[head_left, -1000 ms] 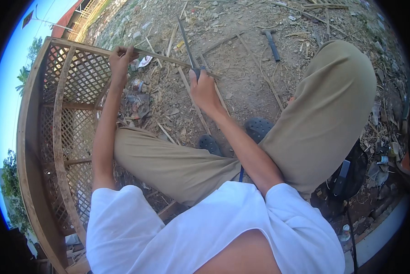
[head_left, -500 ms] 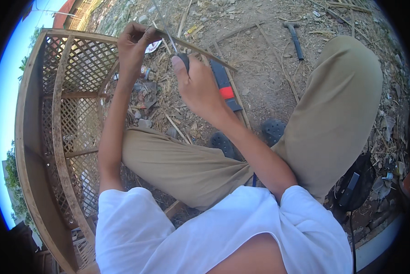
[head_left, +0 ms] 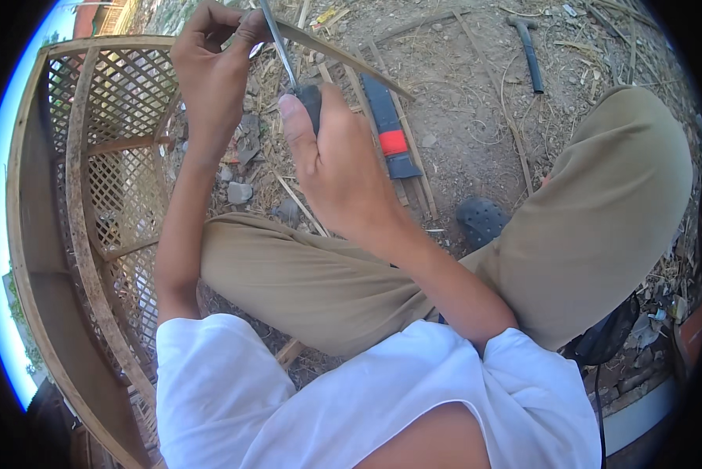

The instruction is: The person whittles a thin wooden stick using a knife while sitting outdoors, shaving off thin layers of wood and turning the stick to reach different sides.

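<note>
My left hand (head_left: 216, 66) is closed, pinching the upper end of a thin wooden strip (head_left: 351, 61) between thumb and fingers. The strip slants down to the right, its far end free in the air. In my right hand (head_left: 343, 176) is the dark handle of a knife (head_left: 282, 48) with a long, narrow metal blade. My thumb lies along that handle. The blade points upward and crosses the strip close to my left fingers; its tip runs out of the picture. Whether blade and strip touch I cannot tell.
A lattice-sided wooden frame (head_left: 77, 195) stands at the left. On the littered dirt lie a flat dark object with a red band (head_left: 380, 105), loose wooden strips (head_left: 476, 59) and a hammer (head_left: 530, 59). My bent legs flank the work; a dark clog (head_left: 482, 223) shows between them.
Both hands, still holding the strip and knife, now appear larger; the left one sits higher in the picture. The view has shifted, and the ground things appear slightly displaced.
</note>
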Tool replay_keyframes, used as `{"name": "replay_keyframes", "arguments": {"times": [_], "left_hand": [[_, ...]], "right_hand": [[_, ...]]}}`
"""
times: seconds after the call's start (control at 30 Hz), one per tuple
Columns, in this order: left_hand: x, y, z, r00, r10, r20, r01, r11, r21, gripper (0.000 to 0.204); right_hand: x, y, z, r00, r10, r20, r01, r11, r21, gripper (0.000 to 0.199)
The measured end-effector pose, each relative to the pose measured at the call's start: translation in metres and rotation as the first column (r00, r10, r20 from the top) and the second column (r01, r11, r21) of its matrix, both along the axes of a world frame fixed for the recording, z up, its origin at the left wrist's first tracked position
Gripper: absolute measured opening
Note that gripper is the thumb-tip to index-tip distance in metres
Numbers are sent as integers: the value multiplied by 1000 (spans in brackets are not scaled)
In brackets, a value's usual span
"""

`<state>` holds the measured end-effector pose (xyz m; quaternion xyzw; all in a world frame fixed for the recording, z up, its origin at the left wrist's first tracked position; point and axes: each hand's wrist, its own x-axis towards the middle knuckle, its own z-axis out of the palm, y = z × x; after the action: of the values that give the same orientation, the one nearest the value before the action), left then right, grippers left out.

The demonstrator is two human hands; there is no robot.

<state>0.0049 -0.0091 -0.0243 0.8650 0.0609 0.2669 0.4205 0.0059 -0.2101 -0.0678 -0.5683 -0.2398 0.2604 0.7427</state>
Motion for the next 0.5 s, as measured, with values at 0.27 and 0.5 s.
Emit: {"name": "replay_keyframes", "arguments": {"times": [0.27,0.5], "left_hand": [[-7,3,-1,999,47,12,-46,998,-49,8],[-16,-2,0,996,84,13,-82,989,-121,9]], "right_hand": [[-1,9,-14,1000,1,25,1,998,-57,40],[-8,18,-27,995,15,95,-6,996,-91,42]]}}
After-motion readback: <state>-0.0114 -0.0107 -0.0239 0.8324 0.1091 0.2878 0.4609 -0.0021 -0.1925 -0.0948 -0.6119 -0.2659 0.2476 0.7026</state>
